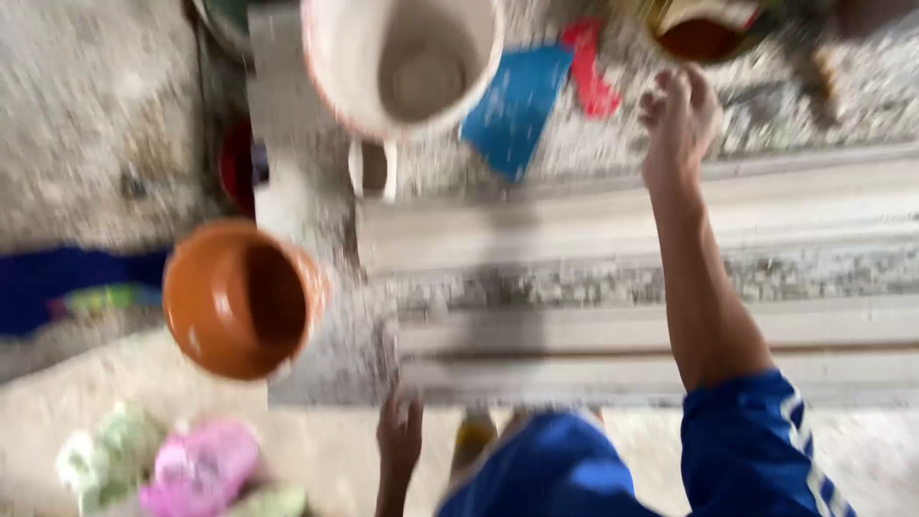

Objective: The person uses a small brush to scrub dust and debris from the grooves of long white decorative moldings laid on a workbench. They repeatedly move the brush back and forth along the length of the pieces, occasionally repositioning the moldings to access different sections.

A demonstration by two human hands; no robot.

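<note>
Taking the orange bowl (239, 297) as the mark: pink and green cloths (182, 469) are lying below it. Right of it, the left hand (399, 436) is resting at the stone ledge (622, 316), fingers spread, gripping nothing. A white bucket (402, 62) is standing above-right. Farthest right, the right hand (680, 120) is reaching upward, its grip too blurred to tell, nothing visibly picked up yet.

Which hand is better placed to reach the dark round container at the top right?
Right, probably. The right hand is raised just below the dark round container; the left hand hangs low by the stone step's edge.
</note>
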